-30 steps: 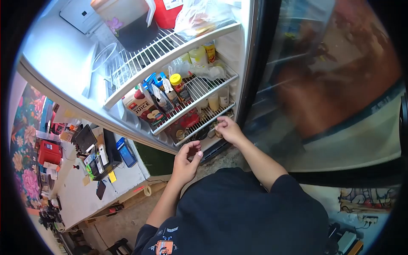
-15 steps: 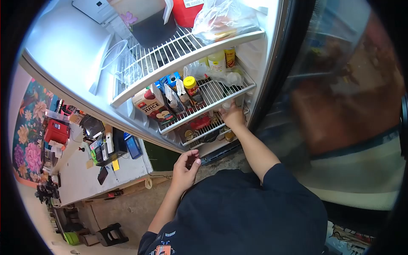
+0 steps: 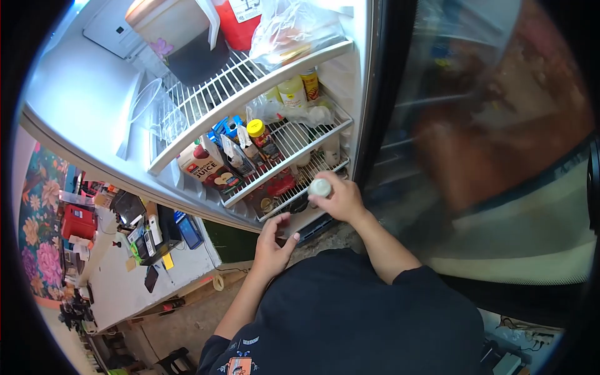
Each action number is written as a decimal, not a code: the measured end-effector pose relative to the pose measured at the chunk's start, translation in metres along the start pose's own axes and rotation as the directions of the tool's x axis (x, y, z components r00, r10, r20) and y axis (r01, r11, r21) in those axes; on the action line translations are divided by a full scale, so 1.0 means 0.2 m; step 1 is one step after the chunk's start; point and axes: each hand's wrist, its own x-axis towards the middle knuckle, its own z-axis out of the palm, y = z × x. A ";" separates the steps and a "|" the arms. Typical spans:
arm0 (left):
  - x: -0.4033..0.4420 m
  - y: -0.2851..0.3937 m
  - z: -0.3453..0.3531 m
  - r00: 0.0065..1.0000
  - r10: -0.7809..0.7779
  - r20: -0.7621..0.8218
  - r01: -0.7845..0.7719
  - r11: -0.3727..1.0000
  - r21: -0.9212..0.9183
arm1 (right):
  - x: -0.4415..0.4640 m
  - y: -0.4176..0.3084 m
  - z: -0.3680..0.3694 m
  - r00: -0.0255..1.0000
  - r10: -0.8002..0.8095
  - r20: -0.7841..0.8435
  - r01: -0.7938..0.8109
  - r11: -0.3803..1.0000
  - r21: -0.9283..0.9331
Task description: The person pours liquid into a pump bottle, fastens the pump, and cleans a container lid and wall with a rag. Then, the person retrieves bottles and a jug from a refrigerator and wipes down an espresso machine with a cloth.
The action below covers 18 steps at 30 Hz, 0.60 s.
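My right hand (image 3: pixel 342 199) is closed around a small bottle or jar with a pale, whitish round lid (image 3: pixel 320 187), seen from above just in front of the lower fridge shelf. The body of this container is mostly hidden by my fingers. My left hand (image 3: pixel 274 249) is held to the left and a little lower, its fingers apart and curved, with nothing in it. Behind both hands is the open fridge with its white wire shelves (image 3: pixel 294 155). A juice carton (image 3: pixel 203 167) and a jar with a yellow lid (image 3: pixel 262 137) stand on the middle shelf.
A clear plastic bag (image 3: pixel 297 31) and a large container with a dark lower part (image 3: pixel 194 59) sit on the top shelf. The fridge door (image 3: pixel 450 187) stands open at the right. A cluttered white table (image 3: pixel 187 262) is at the left.
My right hand has come out from the lower shelf toward me, bringing the pale-lidded container into view. My left hand has stayed nearly in place. The view has shifted slightly.
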 end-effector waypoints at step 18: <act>-0.15 0.07 -0.06 0.986 -0.108 -0.126 0.109 0.994 -0.003 | 0.49 0.46 0.18 0.890 0.339 -0.304 -0.412 0.885 -0.218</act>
